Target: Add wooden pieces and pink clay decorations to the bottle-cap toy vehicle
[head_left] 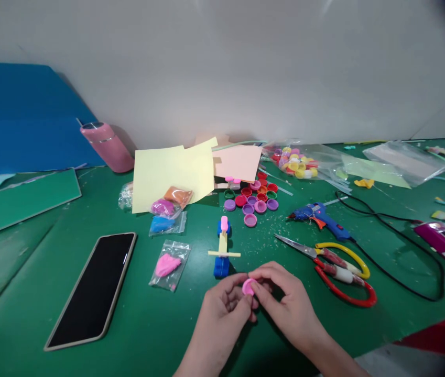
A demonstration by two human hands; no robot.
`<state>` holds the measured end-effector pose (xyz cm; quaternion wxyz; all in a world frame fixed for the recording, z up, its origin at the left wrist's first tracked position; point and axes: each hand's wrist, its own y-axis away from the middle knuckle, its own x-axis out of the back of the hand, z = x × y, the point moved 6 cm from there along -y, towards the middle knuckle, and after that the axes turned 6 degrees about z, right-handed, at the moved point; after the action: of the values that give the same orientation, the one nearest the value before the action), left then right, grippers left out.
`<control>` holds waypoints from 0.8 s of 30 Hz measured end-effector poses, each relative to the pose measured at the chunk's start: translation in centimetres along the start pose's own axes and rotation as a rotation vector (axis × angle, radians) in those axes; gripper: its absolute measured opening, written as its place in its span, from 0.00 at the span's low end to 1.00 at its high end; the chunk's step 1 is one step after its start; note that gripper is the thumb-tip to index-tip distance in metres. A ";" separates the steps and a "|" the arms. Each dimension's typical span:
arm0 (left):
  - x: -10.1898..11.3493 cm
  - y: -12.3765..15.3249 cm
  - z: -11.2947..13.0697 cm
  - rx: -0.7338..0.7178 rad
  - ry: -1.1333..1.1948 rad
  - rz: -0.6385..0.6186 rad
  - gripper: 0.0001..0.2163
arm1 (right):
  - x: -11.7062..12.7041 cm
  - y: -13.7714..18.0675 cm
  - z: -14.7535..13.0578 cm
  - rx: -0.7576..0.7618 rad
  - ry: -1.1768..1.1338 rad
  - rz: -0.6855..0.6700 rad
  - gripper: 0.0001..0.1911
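Between my two hands is a small round pink bottle cap [248, 286], held just above the green table. My left hand [226, 303] pinches its left and lower edge with thumb and fingers. My right hand [281, 293] has its thumb and forefinger closed on the cap's right side. Just beyond my hands stands a small craft model [223, 246] with blue blocks, a cream stick laid crosswise and a pink piece at its far end. An open bag of pink clay [168, 265] lies to the left. Farther back are several loose caps [250, 220] in red, purple and pink.
Scissors [332, 267] and a blue glue gun [318, 217] with a black cord lie at right. On the left rest a phone [92, 288] and, behind it, a tilted pink bottle [106, 146]. Yellow paper [171, 173] and a bag of caps [295, 162] lie near the wall.
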<state>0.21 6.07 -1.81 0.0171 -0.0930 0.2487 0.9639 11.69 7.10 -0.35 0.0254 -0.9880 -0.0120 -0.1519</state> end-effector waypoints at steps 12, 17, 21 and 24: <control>0.0 0.6 0.5 -0.056 0.115 0.183 0.05 | -1.6 1.0 1.3 -0.277 -0.384 0.032 0.10; 0.2 0.6 0.0 -0.041 0.123 0.157 0.05 | -0.8 0.9 0.5 -0.148 -0.203 0.023 0.05; 0.1 0.5 -0.4 -0.006 0.159 0.113 0.05 | 0.0 0.7 -0.5 0.054 -0.085 0.012 0.10; 0.0 0.6 -0.3 0.009 0.165 0.094 0.04 | 0.0 0.5 -0.9 0.126 -0.062 -0.041 0.11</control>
<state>0.21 5.37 -1.81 -0.0485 -0.1602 0.2577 0.9516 11.49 6.53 0.47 0.0839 -0.9883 -0.0423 -0.1205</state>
